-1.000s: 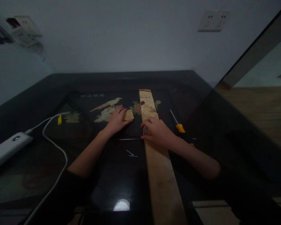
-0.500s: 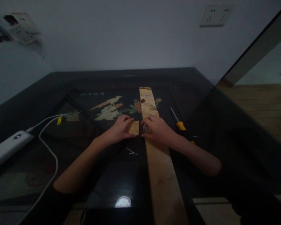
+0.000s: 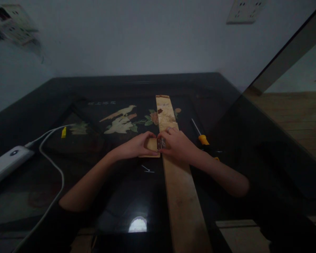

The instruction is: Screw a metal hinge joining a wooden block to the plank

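Note:
A long wooden board lies lengthwise on the dark table. At its left edge a small metal hinge shows between my two hands. My right hand rests on the board, thumb and fingers closed around the hinge. A small wooden block sits against the board's left side, under the hinge's left leaf. My left hand grips this block, fingers at its far edge and thumb at its near edge. Two screws or nails lie on the table just nearer than the block.
A screwdriver with a yellow handle lies right of the board. At the left is a white power strip with a white cable and a yellow tag. A wall stands behind the table.
My left hand has moved the wooden block rightward, closing the gap to the board, and its holes are now covered by the hinge leaf. The whole view has shifted slightly.

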`<state>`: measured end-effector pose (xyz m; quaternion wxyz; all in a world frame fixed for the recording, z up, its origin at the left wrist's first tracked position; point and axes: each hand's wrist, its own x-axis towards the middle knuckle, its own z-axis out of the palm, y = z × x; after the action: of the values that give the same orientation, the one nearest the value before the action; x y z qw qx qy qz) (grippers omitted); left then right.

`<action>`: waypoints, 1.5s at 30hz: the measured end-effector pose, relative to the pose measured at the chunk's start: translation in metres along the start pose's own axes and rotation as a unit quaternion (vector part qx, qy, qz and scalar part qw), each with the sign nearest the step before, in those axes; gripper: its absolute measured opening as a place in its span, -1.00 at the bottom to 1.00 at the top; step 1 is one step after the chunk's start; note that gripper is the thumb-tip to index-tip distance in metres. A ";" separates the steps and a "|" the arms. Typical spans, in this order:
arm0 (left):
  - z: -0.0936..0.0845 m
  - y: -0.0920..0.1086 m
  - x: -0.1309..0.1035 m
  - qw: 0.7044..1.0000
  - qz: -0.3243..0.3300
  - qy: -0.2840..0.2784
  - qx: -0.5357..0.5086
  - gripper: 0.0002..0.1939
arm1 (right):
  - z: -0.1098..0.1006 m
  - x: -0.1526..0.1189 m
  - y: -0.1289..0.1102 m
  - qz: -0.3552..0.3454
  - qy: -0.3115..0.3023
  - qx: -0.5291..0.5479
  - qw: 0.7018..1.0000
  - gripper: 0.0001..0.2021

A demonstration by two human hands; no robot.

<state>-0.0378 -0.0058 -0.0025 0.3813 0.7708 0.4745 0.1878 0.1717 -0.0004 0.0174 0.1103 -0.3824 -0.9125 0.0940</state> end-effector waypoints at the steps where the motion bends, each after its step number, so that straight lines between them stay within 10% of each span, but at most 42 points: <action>1: -0.003 0.001 0.002 1.000 -0.007 -0.007 -0.021 -0.51 | 0.000 0.000 0.000 -0.002 0.000 0.000 1.000 -0.61; 8: -0.013 -0.001 0.015 0.995 -0.083 0.006 -0.061 -0.82 | 0.000 -0.001 0.000 -0.002 0.002 -0.002 1.000 -0.62; 20: -0.005 -0.001 0.003 0.965 -0.143 0.088 -0.199 -0.77 | 0.000 -0.001 -0.001 -0.004 0.000 -0.001 1.000 -0.61; 32: 0.002 0.014 0.000 0.986 -0.010 0.023 0.162 -0.59 | 0.001 0.000 0.000 -0.004 0.002 -0.006 1.000 -0.64; 36: 0.011 0.015 -0.008 0.979 -0.008 0.023 0.201 -0.23 | 0.000 -0.001 -0.001 -0.004 0.000 -0.007 1.000 -0.63; 45: 0.020 0.003 -0.017 0.965 0.069 0.090 0.237 -0.30 | 0.000 0.000 -0.001 0.005 -0.006 -0.005 1.000 -0.63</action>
<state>-0.0311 -0.0292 -0.0122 0.1298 0.8499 0.4834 0.1646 0.1712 -0.0013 0.0174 0.1029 -0.3872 -0.9116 0.0922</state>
